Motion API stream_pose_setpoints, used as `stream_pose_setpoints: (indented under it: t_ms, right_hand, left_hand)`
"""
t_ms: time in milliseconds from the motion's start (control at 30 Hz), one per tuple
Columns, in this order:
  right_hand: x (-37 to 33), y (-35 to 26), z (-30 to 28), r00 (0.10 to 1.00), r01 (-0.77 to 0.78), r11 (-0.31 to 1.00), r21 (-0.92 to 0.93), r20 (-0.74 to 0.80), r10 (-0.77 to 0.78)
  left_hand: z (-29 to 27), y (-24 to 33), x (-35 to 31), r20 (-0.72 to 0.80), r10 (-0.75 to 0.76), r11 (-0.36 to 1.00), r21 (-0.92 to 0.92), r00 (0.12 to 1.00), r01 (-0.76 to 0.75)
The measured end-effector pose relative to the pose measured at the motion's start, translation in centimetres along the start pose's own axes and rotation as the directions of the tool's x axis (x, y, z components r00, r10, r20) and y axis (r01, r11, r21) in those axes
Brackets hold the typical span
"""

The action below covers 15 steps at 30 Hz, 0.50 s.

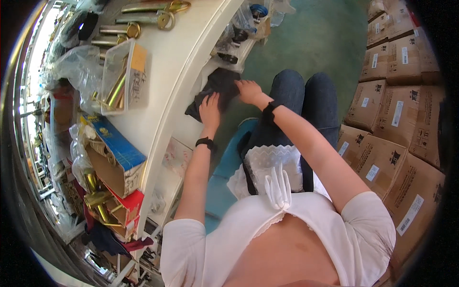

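Note:
A crumpled soft black cloth (222,82) lies on the low white shelf just below the bench edge. My left hand (209,112) grips its near part, fingers bent over the dark folds and the thumb hidden. At the cloth's right edge, my right hand (250,92) pinches the material between thumb and fingers. Both wrists carry black bands. Whether anything lies inside or under the folds cannot be made out.
Left of me runs a white bench (165,62) with brass-coloured cylindrical parts (155,20), a clear plastic bin (114,76) and a blue cardboard box (117,153). Stacked cartons (401,110) stand to my right. A blue stool (229,158) is beneath me.

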State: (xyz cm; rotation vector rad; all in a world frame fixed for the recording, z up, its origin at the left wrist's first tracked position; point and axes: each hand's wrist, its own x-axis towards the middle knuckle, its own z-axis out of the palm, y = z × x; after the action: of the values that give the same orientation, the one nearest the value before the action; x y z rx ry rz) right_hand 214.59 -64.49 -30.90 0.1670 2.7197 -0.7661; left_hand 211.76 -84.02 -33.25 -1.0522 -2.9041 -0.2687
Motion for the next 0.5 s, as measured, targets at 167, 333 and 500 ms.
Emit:
stream_pose_setpoints:
  t_ms: [167, 333, 500]
  right_hand:
    - [-0.6, -2.3, -3.0, 0.920, 0.028, 0.999, 0.024, 0.391, -0.035]
    - [0.6, -0.6, 0.4, 0.898, 0.147, 0.989, -0.026, 0.423, -0.122]
    - [-1.4, -3.1, 0.2, 0.903, 0.203, 0.979, -0.017, 0.389, -0.181]
  left_hand:
    - [-1.9, -1.0, -5.5, -0.033, -0.124, 0.992, -0.014, 0.992, 0.123]
    - [-2.8, 0.8, -10.5, -0.055, -0.398, 0.914, 0.068, 0.916, 0.401]
    - [-2.6, -0.3, -11.3, -0.076, -0.442, 0.896, 0.006, 0.894, 0.443]
